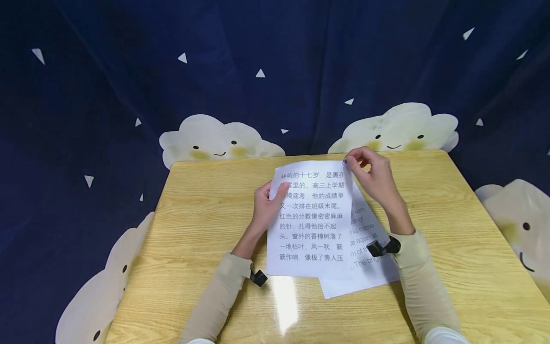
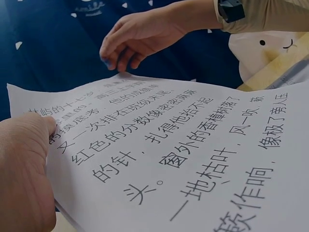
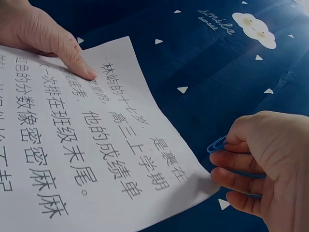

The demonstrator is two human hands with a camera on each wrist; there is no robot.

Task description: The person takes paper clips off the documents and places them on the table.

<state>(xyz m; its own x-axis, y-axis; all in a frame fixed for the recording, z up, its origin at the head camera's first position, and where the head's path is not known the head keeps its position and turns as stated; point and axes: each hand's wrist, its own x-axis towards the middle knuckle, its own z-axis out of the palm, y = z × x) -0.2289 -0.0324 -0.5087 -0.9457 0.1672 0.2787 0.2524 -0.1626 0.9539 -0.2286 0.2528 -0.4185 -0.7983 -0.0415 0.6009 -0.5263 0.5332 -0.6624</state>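
My left hand (image 1: pixel 264 205) grips the left edge of a white sheet (image 1: pixel 311 231) printed with large Chinese characters, thumb on top and fingers behind it. In the left wrist view that thumb presses on the page near its upper corner. My right hand (image 1: pixel 375 179) is at the sheet's upper right corner. Between its thumb and index finger it pinches a blue paper clip (image 3: pixel 216 145), seen best in the right wrist view. The clip is close beside the corner, and the other fingers curl near the paper's edge.
Partly under the held sheet, to the right, lies paper printed in English (image 1: pixel 369 272) on the wooden table (image 1: pixel 202 220). A dark blue curtain (image 1: pixel 296 57) with clouds and triangles hangs behind the table and around its sides. Each wrist wears a small black camera (image 1: pixel 259 278).
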